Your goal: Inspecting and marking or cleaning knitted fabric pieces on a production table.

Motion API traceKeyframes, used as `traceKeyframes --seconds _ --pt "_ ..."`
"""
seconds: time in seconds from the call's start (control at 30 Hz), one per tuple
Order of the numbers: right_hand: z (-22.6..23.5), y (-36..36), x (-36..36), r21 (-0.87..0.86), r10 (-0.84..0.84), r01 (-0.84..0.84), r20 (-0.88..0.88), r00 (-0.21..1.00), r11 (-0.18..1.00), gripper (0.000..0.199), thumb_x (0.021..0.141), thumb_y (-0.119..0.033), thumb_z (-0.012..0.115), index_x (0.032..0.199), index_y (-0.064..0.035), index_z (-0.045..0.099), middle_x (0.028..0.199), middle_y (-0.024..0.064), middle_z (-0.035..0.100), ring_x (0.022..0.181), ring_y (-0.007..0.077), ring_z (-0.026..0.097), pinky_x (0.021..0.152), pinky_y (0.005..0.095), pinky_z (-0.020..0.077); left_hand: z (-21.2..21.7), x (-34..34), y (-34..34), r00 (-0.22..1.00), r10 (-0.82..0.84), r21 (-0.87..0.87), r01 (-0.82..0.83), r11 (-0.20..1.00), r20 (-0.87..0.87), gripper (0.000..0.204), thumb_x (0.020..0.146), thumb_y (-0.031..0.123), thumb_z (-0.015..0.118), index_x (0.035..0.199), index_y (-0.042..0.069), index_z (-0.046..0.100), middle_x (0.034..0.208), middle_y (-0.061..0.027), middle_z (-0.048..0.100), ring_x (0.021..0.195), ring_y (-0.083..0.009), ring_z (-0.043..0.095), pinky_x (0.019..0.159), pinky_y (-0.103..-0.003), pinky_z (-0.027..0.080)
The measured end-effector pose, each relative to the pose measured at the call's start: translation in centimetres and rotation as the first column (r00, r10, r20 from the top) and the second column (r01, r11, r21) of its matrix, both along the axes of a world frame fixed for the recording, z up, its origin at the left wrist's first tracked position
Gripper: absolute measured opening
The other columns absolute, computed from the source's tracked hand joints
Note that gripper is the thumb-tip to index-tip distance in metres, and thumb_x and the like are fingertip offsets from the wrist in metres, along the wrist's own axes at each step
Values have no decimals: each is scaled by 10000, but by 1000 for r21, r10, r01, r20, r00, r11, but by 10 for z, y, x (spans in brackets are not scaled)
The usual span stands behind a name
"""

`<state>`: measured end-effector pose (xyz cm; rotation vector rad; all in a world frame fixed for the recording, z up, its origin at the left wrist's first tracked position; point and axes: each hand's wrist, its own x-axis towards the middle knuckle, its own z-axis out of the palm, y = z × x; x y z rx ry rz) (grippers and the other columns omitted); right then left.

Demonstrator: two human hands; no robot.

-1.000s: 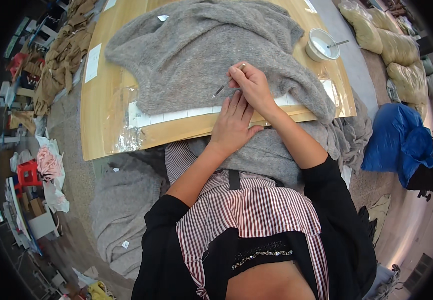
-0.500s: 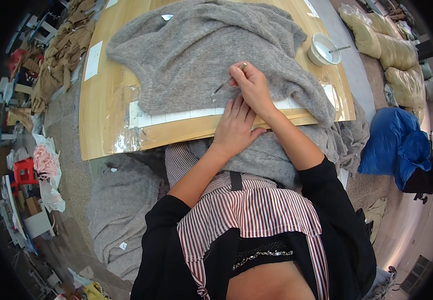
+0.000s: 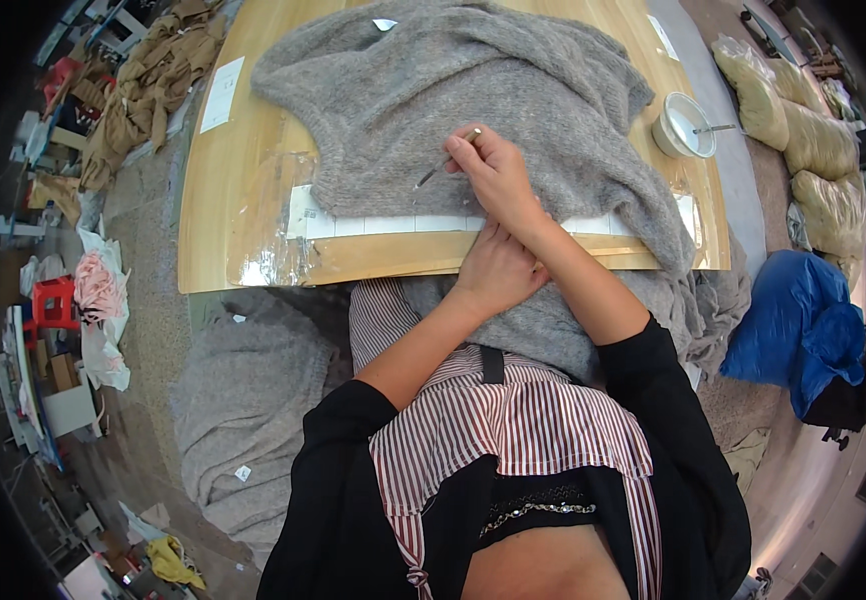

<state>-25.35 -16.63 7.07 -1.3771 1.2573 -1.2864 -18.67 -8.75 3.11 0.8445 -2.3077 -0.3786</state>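
Note:
A grey knitted sweater (image 3: 403, 130) lies spread and rumpled over a wooden board tabletop (image 3: 213, 200). My right hand (image 3: 498, 175) is closed on a thin pen-shaped tool (image 3: 433, 177), its tip slanting down to the left at the knit. Its exact kind is too small to tell. My left hand (image 3: 498, 270) rests at the near table edge, under my right wrist, which hides some fingertips; the fingers that show look stretched out. A white strip marked in sections (image 3: 403, 225) runs along the sweater's near edge.
A small bowl (image 3: 683, 128) with whitish contents and a stick stands at the table's right. More grey knits (image 3: 253, 390) lie low on the left. Right of the table are a blue plastic bag (image 3: 788, 315) and pale stuffed bags (image 3: 823, 135). A red stool (image 3: 56, 302) stands far left.
My view has shifted, so the table appears farther right and higher. My left hand has drawn back from the sweater toward the table edge, under the right wrist. The right hand keeps the tool.

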Motion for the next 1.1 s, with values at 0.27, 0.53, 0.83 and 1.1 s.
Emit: traceKeyframes --seconds 0.27,0.53,0.83,1.1 --pt "7 -3 0 60 85 -74 -202 976 995 190 953 -198 560 912 -18 604 753 -5 597 701 67 566 651 215 464 2 0 0 999 -9 20 8 1000 31 640 787 350 650 1283 -24 497 1330 -236 487 1271 -336 437 1106 -471 269" --pt "2 -24 33 100 139 -150 105 985 984 200 957 -205 552 889 -25 609 754 -13 599 694 69 565 650 211 460 -6 -1 0 999 25 -20 -24 999 23 575 815 315 603 1276 -14 505 1346 -255 467 1265 -374 443 1078 -478 309" --pt "1 -22 51 -1 117 -122 -272 955 993 186 925 -202 590 912 -18 615 719 31 644 685 88 603 627 240 466 -12 0 0 997 40 -111 -32 993 70 547 820 337 570 1241 -8 518 1335 -235 466 1282 -389 407 1056 -505 317" --pt "4 -20 52 4 73 -74 -207 976 997 173 934 -188 580 918 -20 615 736 14 632 705 87 598 652 230 460 -9 0 0 996 25 -105 -16 994 82 543 834 315 552 1260 -16 496 1333 -230 468 1284 -391 402 1058 -510 314"
